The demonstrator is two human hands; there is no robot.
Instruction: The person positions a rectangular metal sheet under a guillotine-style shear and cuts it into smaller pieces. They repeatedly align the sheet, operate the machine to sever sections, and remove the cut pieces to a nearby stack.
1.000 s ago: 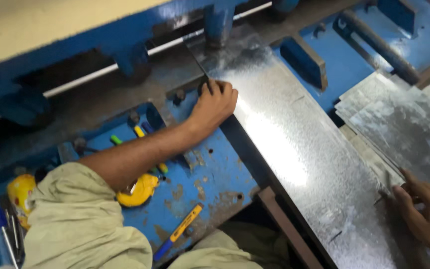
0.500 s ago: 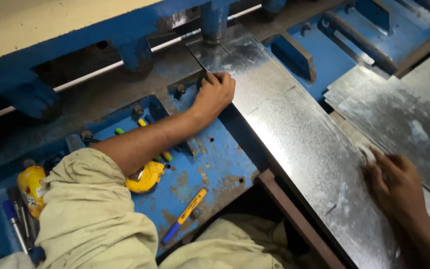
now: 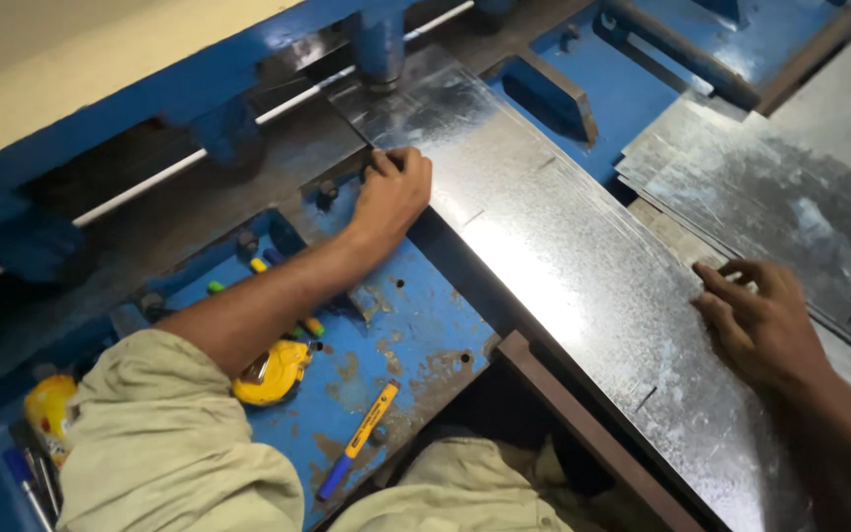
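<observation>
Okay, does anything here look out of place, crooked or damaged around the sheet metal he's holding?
Nothing serious stands out. The metal sheet lies flat on the blue machine bed, left hand at its edge, right hand on the other side. The bed's paint is chipped and rusty, and a tape measure and marker lie loose on it.

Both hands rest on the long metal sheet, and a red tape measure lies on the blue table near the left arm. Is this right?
Not quite: the head view shows the tape measure is yellow, not red. The left hand and right hand do rest on the metal sheet, over the blue table.
</observation>
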